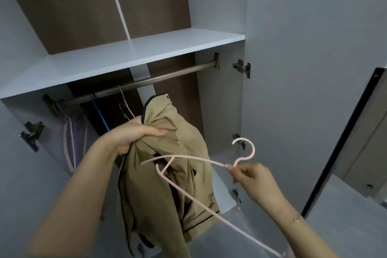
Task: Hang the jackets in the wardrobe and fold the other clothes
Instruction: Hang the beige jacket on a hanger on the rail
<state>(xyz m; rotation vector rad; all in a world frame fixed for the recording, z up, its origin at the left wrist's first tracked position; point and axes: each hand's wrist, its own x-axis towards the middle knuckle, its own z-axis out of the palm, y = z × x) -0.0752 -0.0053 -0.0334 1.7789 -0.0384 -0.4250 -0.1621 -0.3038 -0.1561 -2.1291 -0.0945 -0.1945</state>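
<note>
Right hand [249, 174]: nearest the camera, low right. Fingertips pinch the pink hanger [188, 195] at the neck, just under its hook. The hook points up and away; the hanger's long arm slopes down toward the bottom right edge.

Bracelet [296, 219]: thin chain on the right wrist. Could snag cloth; worth minding.

Left hand [134, 134]: fingers and thumb curled round a bunch of the tan jacket [178, 174] near its collar end, holding it up in front of the open wardrobe.

Jacket, position: hangs bunched from the left hand, dark piping along its edges, dark lining showing through a gap. The hanger crosses in front of it; one hanger end seems to sit at or in the opening, but I cannot tell how far in.

Step in hand (judgement): threading the hanger into the jacket. Not yet on the rail.

How to do it well: slacken the bunched hold so the collar opens. Feed one hanger shoulder into a sleeve seam, then the other. Keep the pinch close under the hook for control. Settle the collar square before lifting.

Rail [146, 81]: metal bar under the white shelf [125, 56], beyond the jacket. Free stretch on its right half looks the likely spot.

Other hangers [73, 132]: pale and blue ones bunched at the rail's left end, a wire one near the middle.

Door hinge [243, 68]: on the right panel, far side.

Writing, brands: none readable anywhere.
</note>
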